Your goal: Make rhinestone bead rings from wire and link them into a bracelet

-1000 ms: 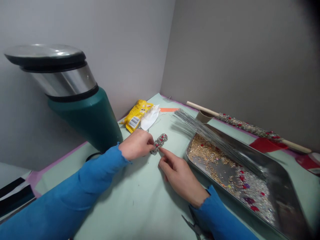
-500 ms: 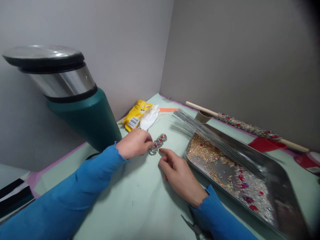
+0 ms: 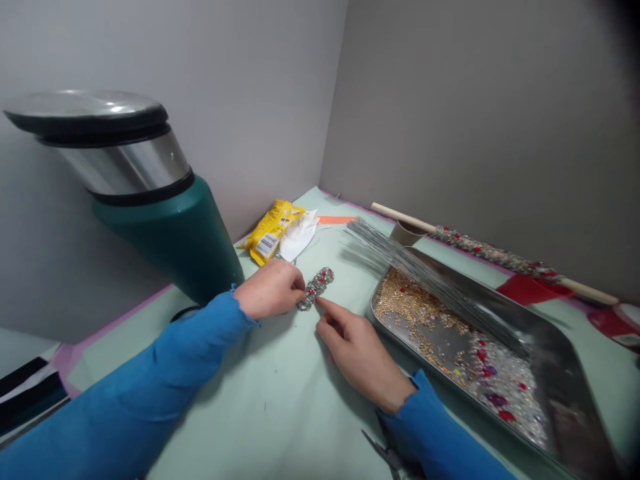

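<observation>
A short beaded piece [image 3: 315, 288], silver with red stones, lies on the pale green table [image 3: 270, 400]. My left hand [image 3: 270, 288] is closed, its fingertips pinching the near end of the piece. My right hand [image 3: 357, 353] rests on the table just right of it, fingers curled, with the index fingertip touching the piece's near end. Both arms wear blue sleeves.
A metal tray [image 3: 545, 353] of gold beads and coloured stones sits at right, with a bundle of thin wires [image 3: 425, 277] lying across it. A big green and steel flask [image 3: 145, 200] stands left. A yellow packet [image 3: 270, 230], a beaded stick [image 3: 495, 257] and scissors [image 3: 385, 453] lie around.
My right index finger drew back slightly from the beaded piece, then returned to touch it. The left hand kept its hold.
</observation>
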### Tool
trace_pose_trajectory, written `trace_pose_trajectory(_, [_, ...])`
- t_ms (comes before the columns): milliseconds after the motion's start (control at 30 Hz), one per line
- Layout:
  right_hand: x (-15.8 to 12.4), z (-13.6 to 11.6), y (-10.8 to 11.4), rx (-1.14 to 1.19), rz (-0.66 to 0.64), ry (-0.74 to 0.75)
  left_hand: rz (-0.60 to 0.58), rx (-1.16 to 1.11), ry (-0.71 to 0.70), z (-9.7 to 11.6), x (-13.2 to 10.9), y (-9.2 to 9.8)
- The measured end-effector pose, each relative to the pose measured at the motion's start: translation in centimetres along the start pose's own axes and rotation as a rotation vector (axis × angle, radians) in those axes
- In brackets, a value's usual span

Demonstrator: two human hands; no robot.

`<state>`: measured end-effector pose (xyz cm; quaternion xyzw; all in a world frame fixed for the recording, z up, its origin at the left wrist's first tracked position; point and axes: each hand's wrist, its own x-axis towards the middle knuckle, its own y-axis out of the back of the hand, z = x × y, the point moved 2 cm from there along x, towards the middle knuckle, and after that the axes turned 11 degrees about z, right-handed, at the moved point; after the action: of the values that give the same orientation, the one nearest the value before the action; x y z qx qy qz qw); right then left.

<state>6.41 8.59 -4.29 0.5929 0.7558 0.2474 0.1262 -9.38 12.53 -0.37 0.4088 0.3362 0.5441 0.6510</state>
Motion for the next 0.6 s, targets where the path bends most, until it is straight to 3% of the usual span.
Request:
trace_pose_trajectory(433, [-0.16,0.22,0.02,0.030,-0.004,-0.015,0.043,-0.028,0.021,-0.09,-0.02,0.34])
trace_pose_trajectory(600, [-0.22,0.19,0.07,-0.004,0.009,0.016,0.113,-0.038,-0.002,-0.02,-0.09,0.50])
